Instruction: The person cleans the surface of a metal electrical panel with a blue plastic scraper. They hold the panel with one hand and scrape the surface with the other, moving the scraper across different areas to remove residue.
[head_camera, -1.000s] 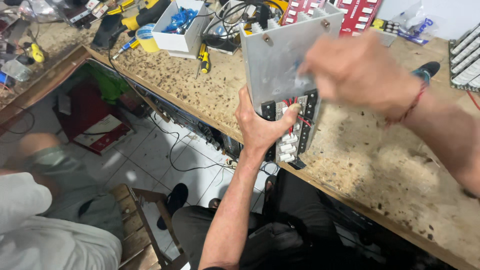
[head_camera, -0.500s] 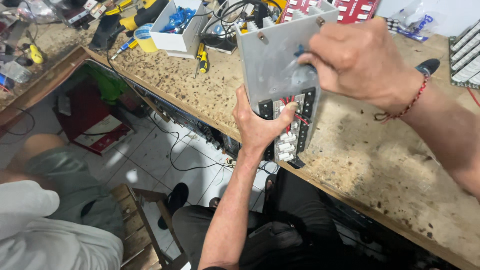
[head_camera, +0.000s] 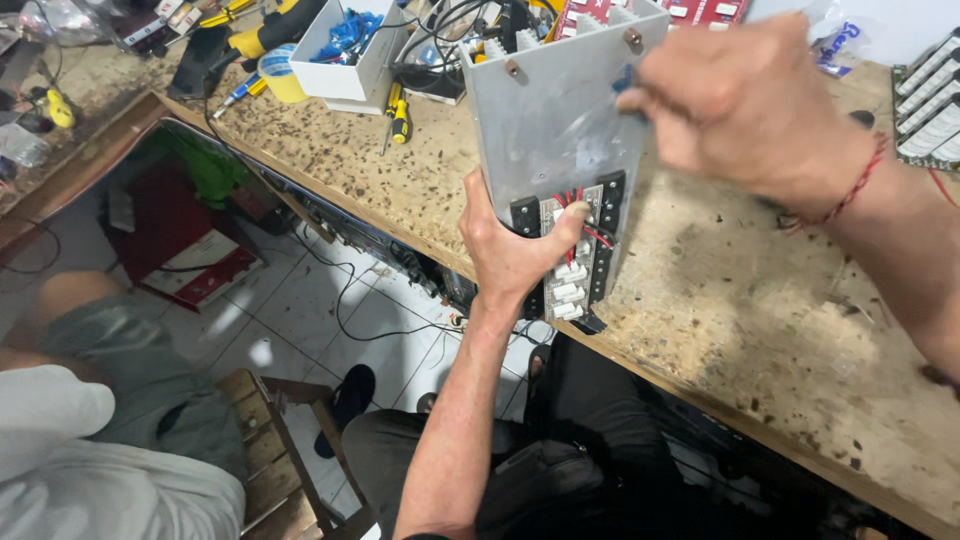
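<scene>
The left hand (head_camera: 515, 250) gripped the lower end of a flat grey metal panel (head_camera: 560, 130) fitted with white connectors, standing at the speckled wooden bench's (head_camera: 720, 300) edge. At two o'clock, the right hand (head_camera: 750, 110) pinched something blue against it. At ten o'clock, a white box (head_camera: 345, 60) held blue parts.

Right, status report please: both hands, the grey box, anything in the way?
Left hand grips grey box at its connector end. Right hand on its upper face. Box upright on bench edge. Nothing in the way.
</scene>
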